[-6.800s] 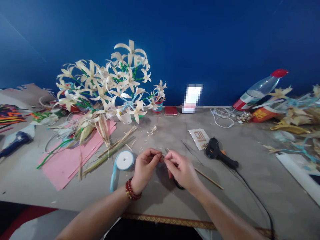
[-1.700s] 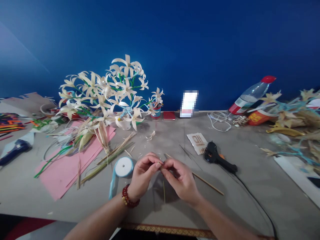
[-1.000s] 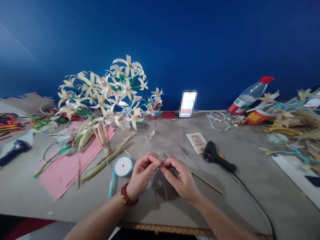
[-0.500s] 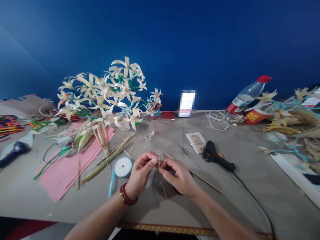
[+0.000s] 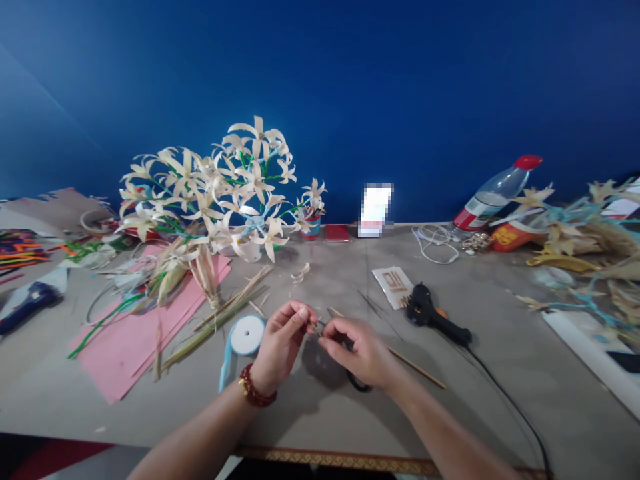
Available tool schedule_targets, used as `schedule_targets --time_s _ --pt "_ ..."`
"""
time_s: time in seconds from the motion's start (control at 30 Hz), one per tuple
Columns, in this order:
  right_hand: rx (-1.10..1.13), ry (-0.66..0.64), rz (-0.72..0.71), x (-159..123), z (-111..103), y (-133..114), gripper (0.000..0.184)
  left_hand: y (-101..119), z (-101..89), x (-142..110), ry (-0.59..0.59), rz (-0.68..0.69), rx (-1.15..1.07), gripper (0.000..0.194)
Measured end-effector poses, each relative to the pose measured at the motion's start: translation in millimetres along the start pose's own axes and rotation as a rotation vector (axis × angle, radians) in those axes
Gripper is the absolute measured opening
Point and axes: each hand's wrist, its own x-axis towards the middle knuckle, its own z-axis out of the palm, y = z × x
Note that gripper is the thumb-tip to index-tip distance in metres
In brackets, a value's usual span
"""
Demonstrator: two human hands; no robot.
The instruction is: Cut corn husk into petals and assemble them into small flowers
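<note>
My left hand (image 5: 283,343), with a dark red bead bracelet at the wrist, pinches a thin brownish strip (image 5: 315,327) between thumb and fingers. My right hand (image 5: 357,350) is closed at the strip's other end, its thumb and forefinger pressed together there. The piece is small, so its exact kind cannot be told. Under my right hand shows a black loop (image 5: 359,383), the rest of it hidden. Left of my left hand lies a white spool of light blue ribbon (image 5: 247,335). A thin wooden stick (image 5: 417,368) passes beneath my right hand.
A black glue gun (image 5: 435,319) with its cord lies right, beside a small white packet (image 5: 391,287). White husk flowers (image 5: 255,177) stand at back left, behind pink paper (image 5: 113,360) and dried stalks (image 5: 215,333). A tilted bottle (image 5: 493,193) is at back right.
My fingertips have shifted slightly apart, with the strip now showing between them. The loose strand that hung below my hands is no longer visible. More of the black loop shows.
</note>
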Motion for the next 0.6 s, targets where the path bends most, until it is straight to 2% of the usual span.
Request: schedule_targets --time_s 0.1,0.17,0.23,0.4,0.53,0.6 --pt "-0.021 0.15 -0.041 -1 -5 1 0.022 -2 -0.8 -1 -0.021 0.045 0.1 0.014" --pt "0.057 0.255 -0.075 -2 -9 2 0.017 -4 -0.6 -4 -0.062 0.041 0.176 0.013" --pt "0.128 0.299 -0.108 -2 -11 2 0.013 -6 -0.3 -6 -0.103 0.017 0.225 0.012" --pt "0.183 0.214 -0.161 -3 -11 2 0.011 -8 -0.2 -7 -0.152 0.031 0.235 0.015" --pt "0.206 0.178 -0.145 -2 -12 -1 0.013 -7 0.5 -7 -0.225 0.032 0.18 0.055" --pt "0.236 0.143 -0.123 -2 -14 -4 0.013 -6 1.2 -7 -0.247 0.01 0.167 0.063"
